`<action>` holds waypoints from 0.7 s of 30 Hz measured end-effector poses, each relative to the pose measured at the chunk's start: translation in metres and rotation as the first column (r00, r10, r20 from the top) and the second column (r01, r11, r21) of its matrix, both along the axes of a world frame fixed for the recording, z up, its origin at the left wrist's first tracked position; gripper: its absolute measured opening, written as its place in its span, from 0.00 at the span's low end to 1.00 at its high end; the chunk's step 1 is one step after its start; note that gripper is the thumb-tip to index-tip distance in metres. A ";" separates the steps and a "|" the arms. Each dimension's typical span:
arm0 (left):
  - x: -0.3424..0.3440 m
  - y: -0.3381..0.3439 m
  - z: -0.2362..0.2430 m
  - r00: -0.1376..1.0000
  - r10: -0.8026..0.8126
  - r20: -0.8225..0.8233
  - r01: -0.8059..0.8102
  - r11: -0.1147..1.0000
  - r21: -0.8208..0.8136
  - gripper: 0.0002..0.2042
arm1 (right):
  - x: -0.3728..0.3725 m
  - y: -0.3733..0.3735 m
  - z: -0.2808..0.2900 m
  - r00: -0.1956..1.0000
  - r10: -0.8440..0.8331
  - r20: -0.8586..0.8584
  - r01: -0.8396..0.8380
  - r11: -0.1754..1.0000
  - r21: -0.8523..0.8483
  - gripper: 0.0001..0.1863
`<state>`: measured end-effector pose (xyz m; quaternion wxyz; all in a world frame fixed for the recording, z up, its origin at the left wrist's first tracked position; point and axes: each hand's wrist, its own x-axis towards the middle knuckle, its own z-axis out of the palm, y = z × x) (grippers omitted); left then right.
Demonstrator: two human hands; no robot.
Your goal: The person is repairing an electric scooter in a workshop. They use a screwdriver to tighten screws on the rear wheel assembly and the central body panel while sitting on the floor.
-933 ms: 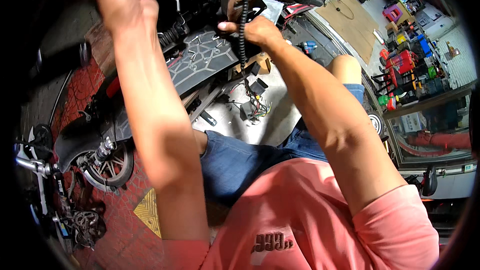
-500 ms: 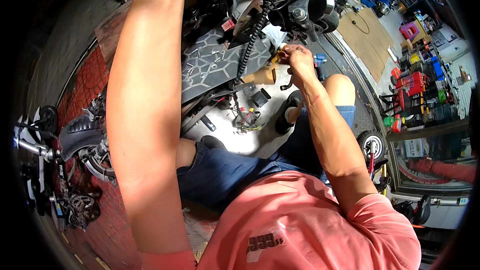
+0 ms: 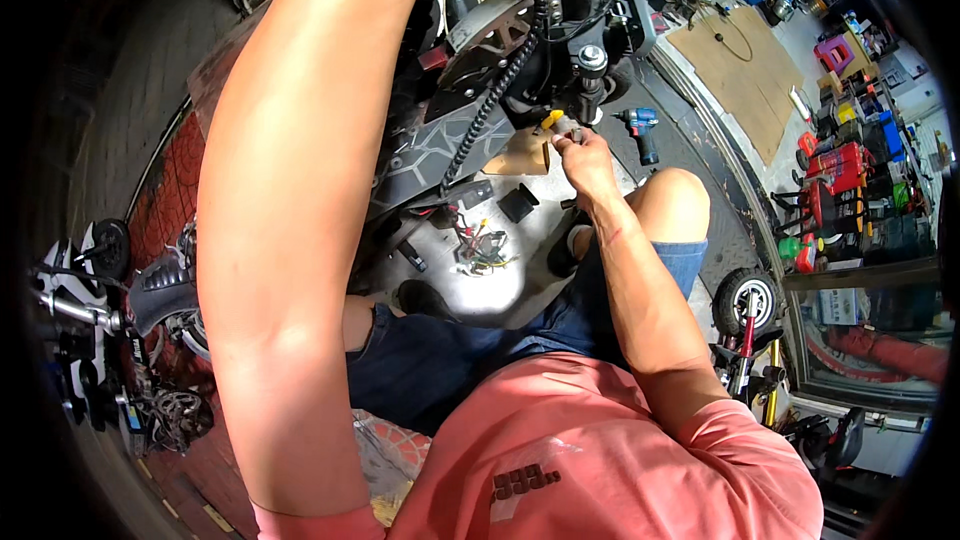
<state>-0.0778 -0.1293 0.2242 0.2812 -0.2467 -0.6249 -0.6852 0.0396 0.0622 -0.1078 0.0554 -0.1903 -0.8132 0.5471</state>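
Observation:
My left arm reaches up past the top edge, so the left hand is out of view. My right hand (image 3: 588, 162) is closed beside the lower front of a partly stripped scooter, below a shiny round bolt head (image 3: 592, 59). A pale piece with a yellow tip (image 3: 553, 120) shows at its fingertips, and a dark end sticks out under the palm; what the fingers grip is not clear. A black coiled cable (image 3: 480, 112) hangs over the scooter's grey patterned deck (image 3: 425, 152).
A blue cordless power tool (image 3: 641, 130) lies right of my right hand. Between my feet are loose wires (image 3: 485, 250) and a small black box (image 3: 518, 202). Cardboard (image 3: 745, 75) and a red toolbox (image 3: 838, 168) are at right. Another scooter (image 3: 85, 310) stands at far left.
The view has shifted, and the scooter's front now stands more upright in it. My right hand is slightly lower, and the blue power tool beside it is now in full view.

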 end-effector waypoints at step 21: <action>0.061 0.015 -0.035 0.979 0.072 0.189 -0.029 0.975 -0.220 0.31 | -0.022 0.009 0.012 0.964 -0.025 -0.263 -0.089 0.906 -0.413 0.16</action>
